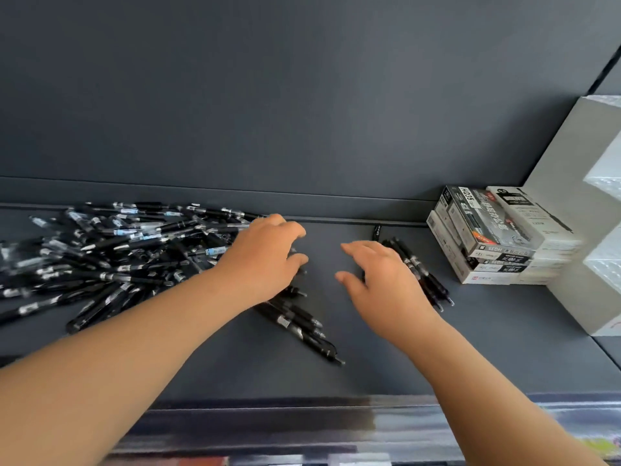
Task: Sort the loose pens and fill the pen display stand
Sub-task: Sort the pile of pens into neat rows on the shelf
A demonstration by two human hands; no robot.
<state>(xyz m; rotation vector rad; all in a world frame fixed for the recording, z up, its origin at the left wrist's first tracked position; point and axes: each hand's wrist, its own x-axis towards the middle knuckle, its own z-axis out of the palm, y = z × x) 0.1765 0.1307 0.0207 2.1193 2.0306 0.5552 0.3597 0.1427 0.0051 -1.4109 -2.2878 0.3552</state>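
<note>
While both your hands hang low over the dark surface (235,371), neither is clearly holding a pen.
Your left hand (265,260) has its fingers curved down, thumb apart, at the edge of the big loose pen pile (117,250). A few more pens (302,327) poke out from under it, and I can't tell if it grips any. Your right hand (383,280) is empty, fingers loosely spread, covering part of a small pen row (426,280) near the stacked boxes (494,237). The pile's blurry and cut off on the left.

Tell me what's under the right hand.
Several black pens lie side by side on the shelf beneath the right hand, sticking out beside it. How many it covers, and whether it touches them, can't be seen.
</note>
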